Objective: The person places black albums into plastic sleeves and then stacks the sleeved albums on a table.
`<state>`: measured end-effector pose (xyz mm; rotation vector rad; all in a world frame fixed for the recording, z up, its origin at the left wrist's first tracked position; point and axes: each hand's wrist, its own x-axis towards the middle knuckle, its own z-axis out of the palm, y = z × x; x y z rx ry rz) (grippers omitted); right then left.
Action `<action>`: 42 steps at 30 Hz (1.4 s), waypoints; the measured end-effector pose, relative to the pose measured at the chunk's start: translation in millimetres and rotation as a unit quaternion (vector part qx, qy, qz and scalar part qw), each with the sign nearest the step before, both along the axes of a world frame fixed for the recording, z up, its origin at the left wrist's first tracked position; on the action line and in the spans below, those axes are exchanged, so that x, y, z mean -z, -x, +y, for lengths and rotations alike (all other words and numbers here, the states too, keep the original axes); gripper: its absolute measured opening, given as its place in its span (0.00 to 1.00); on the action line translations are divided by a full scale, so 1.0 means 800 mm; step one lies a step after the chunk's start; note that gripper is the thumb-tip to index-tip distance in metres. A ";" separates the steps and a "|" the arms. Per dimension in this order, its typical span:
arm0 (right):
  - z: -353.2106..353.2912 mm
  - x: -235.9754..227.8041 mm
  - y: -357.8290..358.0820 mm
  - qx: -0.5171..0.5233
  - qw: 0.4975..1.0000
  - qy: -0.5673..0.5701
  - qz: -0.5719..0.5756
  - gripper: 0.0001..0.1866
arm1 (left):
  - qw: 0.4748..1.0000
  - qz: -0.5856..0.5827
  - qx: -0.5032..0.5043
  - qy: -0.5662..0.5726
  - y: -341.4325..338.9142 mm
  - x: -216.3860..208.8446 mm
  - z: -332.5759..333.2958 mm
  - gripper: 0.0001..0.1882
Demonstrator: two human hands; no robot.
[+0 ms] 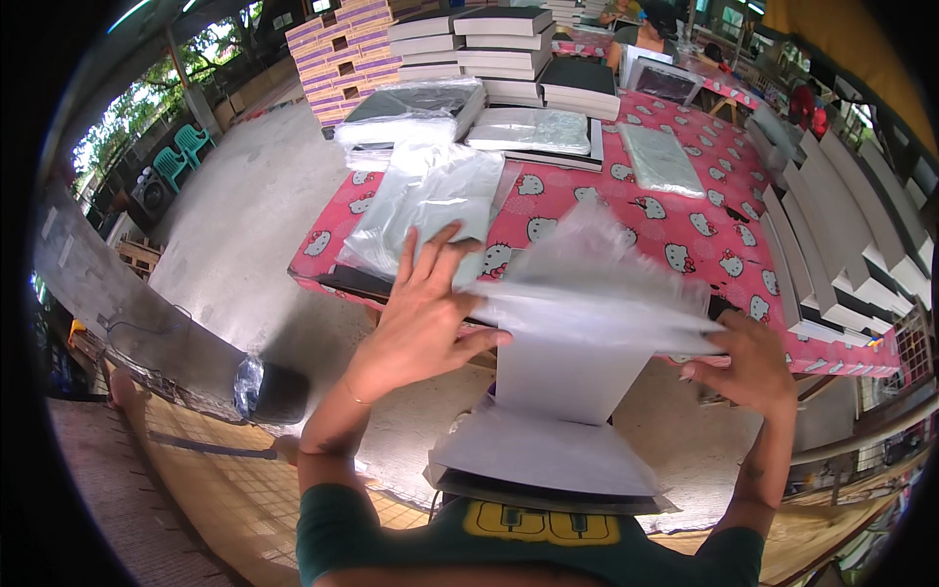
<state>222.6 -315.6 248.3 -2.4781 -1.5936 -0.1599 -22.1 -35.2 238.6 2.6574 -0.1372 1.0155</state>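
Note:
In front of me a white flat piece in clear plastic (597,311) is smeared by motion, its loose plastic standing up on the far side. My right hand (748,362) grips its right end, fingers curled at the edge. At its left end is my left hand (425,313), fingers spread over a stack of clear plastic bags (430,201) on the table. The left thumb comes close to the white piece; contact is unclear. Below, a white upright panel (572,382) meets a white flat panel (548,455) with a black underside, lying over my lap.
The table has a pink patterned cover (548,201). Black-and-white boxes (504,54) are stacked at its back, beside a plastic-wrapped stack (411,112). A clear packet (660,158) lies farther right. White-and-black panels (841,225) line the right edge. People sit in the background.

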 end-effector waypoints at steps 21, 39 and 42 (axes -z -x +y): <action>-0.036 0.148 -0.033 -0.130 0.738 -0.082 0.657 0.12 | 0.598 0.040 0.287 0.747 0.011 0.107 0.031 0.16; -0.026 0.179 -0.009 0.002 0.474 -0.248 0.845 0.26 | 0.479 0.051 0.119 0.868 0.012 0.193 0.007 0.15; -0.053 0.325 0.013 0.128 0.371 -0.210 0.895 0.22 | 0.502 0.094 0.089 0.855 0.049 0.291 -0.023 0.18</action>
